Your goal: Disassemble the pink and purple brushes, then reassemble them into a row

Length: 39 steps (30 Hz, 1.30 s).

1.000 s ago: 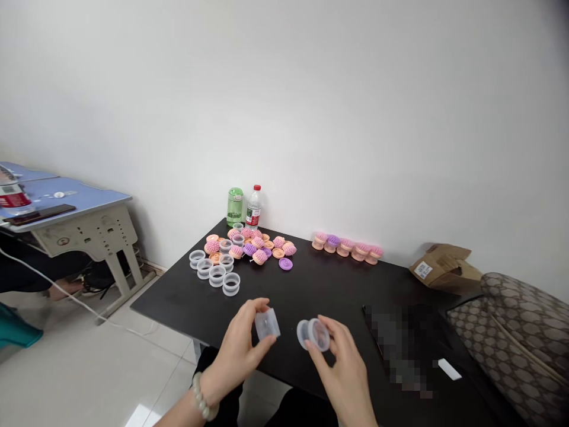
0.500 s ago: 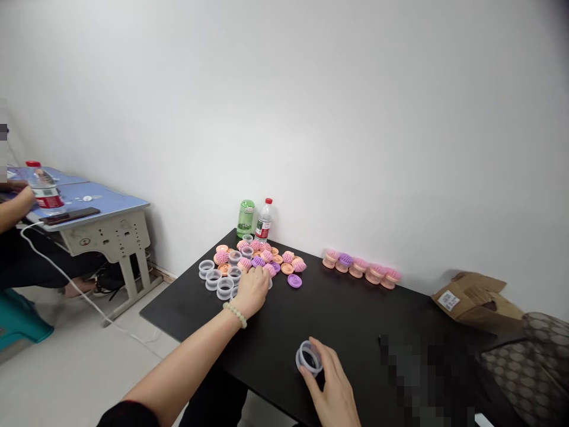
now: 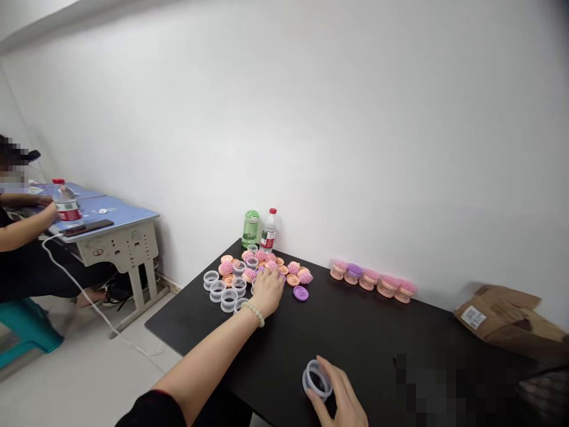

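Note:
My right hand grips a clear plastic ring with flared rims between thumb and fingers, close to the table's front edge. My left hand, with a beaded bracelet at the wrist, reaches into the pile with its fingers bent down together; their tips and whatever they hold are hidden. Around it lie several pink bristled caps and peach discs. More clear rings stand to its left. A purple disc lies right of this hand.
Along the wall runs a row of assembled pink and purple pieces. A green bottle and a water bottle stand behind the pile. A torn cardboard box sits right. Another person is at a blue desk on the left.
The camera view has shifted, so everything sits lower and further right. My left hand has moved slightly deeper into the pile. My right hand keeps hold of the ring.

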### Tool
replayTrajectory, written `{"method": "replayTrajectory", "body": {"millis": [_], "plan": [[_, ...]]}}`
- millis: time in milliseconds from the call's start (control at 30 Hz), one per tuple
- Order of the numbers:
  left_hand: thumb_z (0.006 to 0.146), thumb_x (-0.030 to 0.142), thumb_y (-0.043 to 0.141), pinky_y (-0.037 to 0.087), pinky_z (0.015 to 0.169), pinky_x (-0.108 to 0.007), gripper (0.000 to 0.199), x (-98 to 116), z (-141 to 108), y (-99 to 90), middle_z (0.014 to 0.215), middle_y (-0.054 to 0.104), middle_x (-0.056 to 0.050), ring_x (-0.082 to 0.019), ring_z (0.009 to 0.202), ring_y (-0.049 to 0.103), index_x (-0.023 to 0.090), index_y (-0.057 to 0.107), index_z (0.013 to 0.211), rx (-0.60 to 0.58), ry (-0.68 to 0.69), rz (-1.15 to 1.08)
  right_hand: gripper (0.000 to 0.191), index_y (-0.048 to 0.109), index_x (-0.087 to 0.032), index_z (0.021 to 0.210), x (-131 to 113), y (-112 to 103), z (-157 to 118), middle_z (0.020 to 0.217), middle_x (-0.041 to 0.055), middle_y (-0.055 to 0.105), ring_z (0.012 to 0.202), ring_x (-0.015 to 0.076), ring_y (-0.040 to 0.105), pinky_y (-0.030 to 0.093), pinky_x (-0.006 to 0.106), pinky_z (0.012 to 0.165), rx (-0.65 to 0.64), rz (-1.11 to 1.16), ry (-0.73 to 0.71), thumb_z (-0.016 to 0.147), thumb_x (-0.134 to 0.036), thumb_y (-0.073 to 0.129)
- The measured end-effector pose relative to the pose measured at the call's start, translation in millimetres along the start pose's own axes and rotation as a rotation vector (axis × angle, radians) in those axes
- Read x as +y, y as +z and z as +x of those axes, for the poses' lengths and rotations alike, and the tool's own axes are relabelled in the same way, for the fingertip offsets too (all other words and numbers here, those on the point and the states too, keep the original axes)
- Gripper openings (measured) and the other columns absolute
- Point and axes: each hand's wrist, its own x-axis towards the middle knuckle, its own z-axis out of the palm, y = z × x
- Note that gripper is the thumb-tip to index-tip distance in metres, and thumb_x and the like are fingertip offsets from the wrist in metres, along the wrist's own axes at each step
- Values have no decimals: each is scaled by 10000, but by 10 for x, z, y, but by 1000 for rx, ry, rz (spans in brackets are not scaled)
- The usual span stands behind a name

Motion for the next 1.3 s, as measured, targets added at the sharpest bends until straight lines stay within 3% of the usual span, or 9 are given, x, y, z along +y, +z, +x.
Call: {"method": "replayTrajectory", "body": {"millis": [167, 400, 467, 567, 733, 833, 933, 1100, 1300], "plan": [[885, 30, 439, 387, 929, -489, 267, 61, 140, 90, 1003, 665, -167, -320, 1051, 552, 120, 661, 1004, 7, 38, -59, 394, 554, -288, 1306, -49, -145, 38, 1256, 63, 661, 1135, 255, 665, 589, 301, 856, -131, -42, 0, 919, -363, 535], [849, 86, 527, 459, 852, -440, 292, 235, -108, -81, 1101, 591, -174, -311, 1013, 570, 110, 573, 1135, 48, 109, -225, 447, 573, -281, 1287, -234, -130, 8, 1270, 58, 648, 1165, 278, 638, 569, 369, 917, 34, -18, 96, 841, -249, 585], [838, 165, 603, 488, 846, -345, 343, 334, -242, -190, 1129, 583, -114, -241, 1007, 588, 157, 530, 1173, 40, 171, -359, 506, 552, -272, 1316, -236, -117, 7, 1305, 70, 629, 1182, 296, 625, 555, 409, 944, 86, 14, 131, 815, -252, 623], [807, 227, 686, 503, 853, -302, 423, 518, -512, -359, 1122, 588, -58, -198, 984, 600, 202, 498, 1185, 8, 288, -866, 676, 459, -255, 1401, -240, -127, 3, 1370, 102, 584, 1169, 316, 628, 548, 462, 953, 189, 70, 164, 769, -280, 699], [766, 280, 782, 477, 927, -381, 572, 801, -905, -386, 1164, 615, -65, -247, 1041, 589, 234, 472, 1245, -57, 492, -979, 550, 468, -307, 1403, -315, -200, -57, 1390, 73, 570, 1238, 306, 580, 534, 468, 981, 307, 64, -95, 874, -319, 619], [684, 385, 854, 484, 915, -376, 721, 840, -917, -268, 1169, 617, -75, -250, 1041, 598, 229, 461, 1268, -92, 458, -1084, 412, 554, -311, 1323, -326, -226, -90, 1319, 60, 619, 1196, 281, 611, 544, 434, 970, 332, 81, -148, 912, -298, 570], [590, 467, 889, 498, 854, -347, 784, 774, -803, -172, 1173, 599, -81, -245, 1026, 598, 214, 505, 1226, -149, 341, -1159, 410, 592, -259, 1253, -271, -226, -99, 1308, 94, 615, 1189, 292, 606, 551, 423, 953, 382, 200, 21, 858, -350, 655], [514, 490, 904, 470, 825, -358, 700, 677, -679, -52, 1059, 647, -68, -256, 955, 581, 186, 612, 1073, -252, 321, -957, 543, 560, -208, 1242, -137, -219, -85, 1300, 127, 613, 1196, 300, 602, 544, 397, 951, 395, 552, 323, 785, -448, 729], [601, 454, 858, 448, 767, -301, 501, 727, -736, 13, 917, 682, -22, -218, 865, 594, 205, 677, 996, -296, 310, -941, 517, 566, -209, 1236, -272, -300, -10, 1320, 126, 598, 1230, 306, 571, 498, 419, 1014, 365, 590, 269, 798, -431, 727]]}}
